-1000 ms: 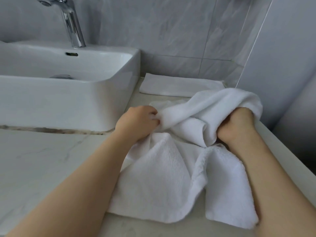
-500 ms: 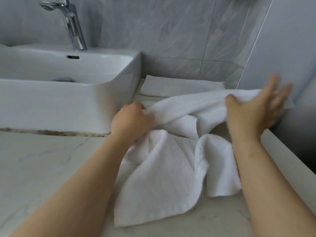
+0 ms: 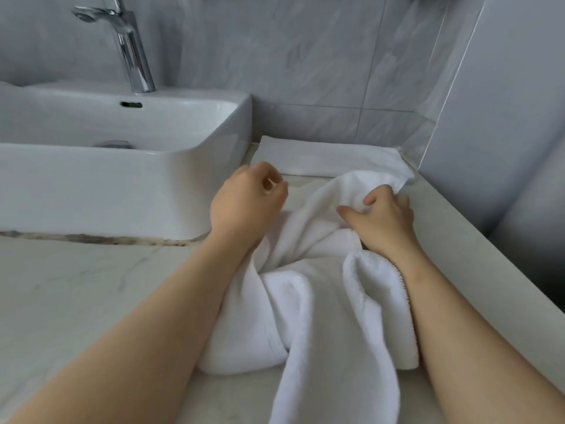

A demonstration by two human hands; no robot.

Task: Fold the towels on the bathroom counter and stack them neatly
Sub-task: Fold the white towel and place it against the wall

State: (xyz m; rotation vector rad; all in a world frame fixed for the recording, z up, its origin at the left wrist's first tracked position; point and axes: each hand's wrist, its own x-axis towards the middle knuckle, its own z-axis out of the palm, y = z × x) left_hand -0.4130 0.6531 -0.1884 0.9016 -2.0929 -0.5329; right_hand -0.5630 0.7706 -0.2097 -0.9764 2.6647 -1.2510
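Note:
A crumpled white towel (image 3: 308,304) lies bunched on the marble counter (image 3: 76,289) between my forearms, one end trailing toward the near edge. My right hand (image 3: 385,216) rests on its far bunched end, with the fingers curled into the cloth and gripping it. My left hand (image 3: 248,201) hovers just left of the towel, fingers loosely curled and holding nothing. Behind them a second white towel (image 3: 321,157) lies folded flat against the back wall.
A white basin (image 3: 128,179) with a chrome faucet (image 3: 132,53) stands on the counter at the left, close to my left hand. Grey tiled wall runs along the back. A grey side wall (image 3: 504,123) bounds the counter at the right.
My left hand has let go of the towel. My right hand, open and raised half a second ago, has come down and gripped the towel's far end. The towel is more bunched.

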